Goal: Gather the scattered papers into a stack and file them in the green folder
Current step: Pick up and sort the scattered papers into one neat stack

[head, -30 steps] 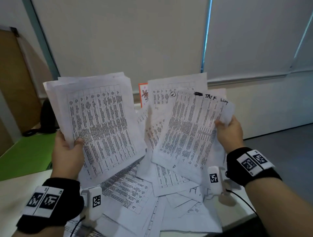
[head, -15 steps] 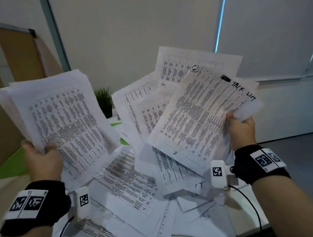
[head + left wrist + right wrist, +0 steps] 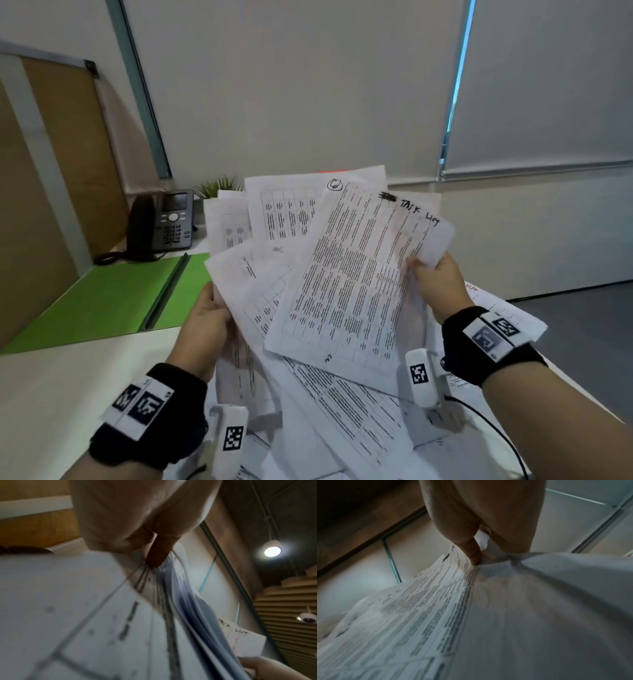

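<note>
I hold one loose, fanned bundle of printed white papers (image 3: 346, 274) up over the desk. My left hand (image 3: 205, 318) grips its left edge, thumb on the sheets; the left wrist view shows the thumb pinching several sheet edges (image 3: 164, 582). My right hand (image 3: 435, 284) pinches the bundle's upper right corner, under the handwritten "TASK LIST" sheet (image 3: 436, 601). More papers (image 3: 359, 421) lie heaped on the desk beneath. The green folder (image 3: 113, 298) lies open and flat on the left of the desk.
A black desk phone (image 3: 164, 226) stands behind the folder, with a small green plant (image 3: 219, 186) beside it. A wooden partition (image 3: 51, 192) closes off the left. The white desk (image 3: 51, 387) runs to the lower left. Sheets overhang the desk's right edge (image 3: 507, 308).
My left hand has swung its papers rightward and joined them to the bundle in my right hand. The open green folder and the phone have come into view on the left.
</note>
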